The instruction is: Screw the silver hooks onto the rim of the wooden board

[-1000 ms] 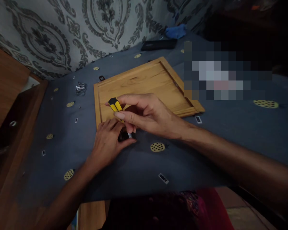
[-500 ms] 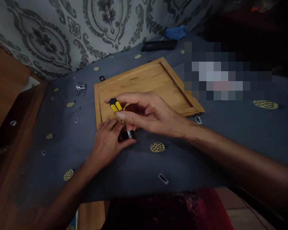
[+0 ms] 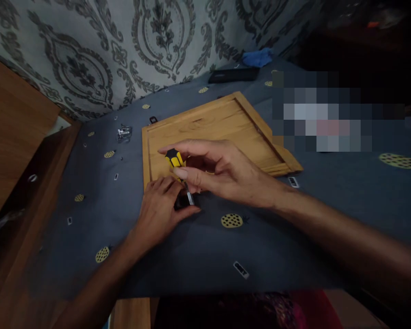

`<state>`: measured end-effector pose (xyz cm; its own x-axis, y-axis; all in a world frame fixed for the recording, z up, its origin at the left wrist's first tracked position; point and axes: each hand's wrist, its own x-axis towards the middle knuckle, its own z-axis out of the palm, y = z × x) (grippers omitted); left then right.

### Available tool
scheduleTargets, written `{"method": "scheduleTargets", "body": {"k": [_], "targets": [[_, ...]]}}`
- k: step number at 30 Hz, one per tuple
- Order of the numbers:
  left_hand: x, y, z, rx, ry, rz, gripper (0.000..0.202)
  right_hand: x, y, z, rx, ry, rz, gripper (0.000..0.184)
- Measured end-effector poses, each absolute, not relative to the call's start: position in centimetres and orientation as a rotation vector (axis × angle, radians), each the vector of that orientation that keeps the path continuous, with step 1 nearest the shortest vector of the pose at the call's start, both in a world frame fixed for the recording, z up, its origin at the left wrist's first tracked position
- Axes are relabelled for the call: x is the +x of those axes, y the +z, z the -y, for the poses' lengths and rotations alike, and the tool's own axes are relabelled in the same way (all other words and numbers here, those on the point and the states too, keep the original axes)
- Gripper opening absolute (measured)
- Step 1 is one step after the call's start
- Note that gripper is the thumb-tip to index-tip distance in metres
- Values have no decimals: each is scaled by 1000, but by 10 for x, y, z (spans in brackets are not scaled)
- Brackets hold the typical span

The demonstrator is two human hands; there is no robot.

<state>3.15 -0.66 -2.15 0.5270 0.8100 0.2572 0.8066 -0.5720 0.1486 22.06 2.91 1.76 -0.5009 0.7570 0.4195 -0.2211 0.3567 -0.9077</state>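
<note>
A screwdriver point(image 3: 174, 158) with a yellow and black handle is pinched between the thumb and fingers of my right hand point(image 3: 228, 171). It tilts down toward a small dark piece point(image 3: 182, 201) at the panel's near edge. A shiny metal strip point(image 3: 191, 197) shows beside that piece; whether it belongs to it or to the screwdriver I cannot tell. My left hand point(image 3: 160, 201) is closed around the dark piece, thumb on the near side, fingers reaching over the panel's corner. Behind both hands lies the framed wooden panel point(image 3: 208, 125), its near edge partly hidden by them.
Small metal parts point(image 3: 124, 132) lie left of the panel, with a tiny piece point(image 3: 121, 158) nearer. A dark loop point(image 3: 153, 119) sits at the far edge. Farther back are a black case point(image 3: 233, 75) and a blue cloth point(image 3: 258, 57). A blurred patch covers the right.
The whole view has shifted, so everything sits slightly lower and farther right. The screwdriver handle appears turned a little in my right hand. My left hand keeps its grip.
</note>
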Motion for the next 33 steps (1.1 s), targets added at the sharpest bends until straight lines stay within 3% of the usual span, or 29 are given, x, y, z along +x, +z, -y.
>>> {"method": "scheduleTargets", "body": {"k": [10,18,22,33], "targets": [[32,-22,7,2739,526,-1436,47,217,16,-29,-465,1355,1552,28],[30,-24,6,2732,503,-1435,45,217,16,-27,-288,1367,1600,3],[30,-22,7,2720,460,-1434,44,214,18,-24,-423,1253,1434,18],[31,-19,5,2714,427,-1445,47,219,20,-27,-520,1181,1449,21]]}}
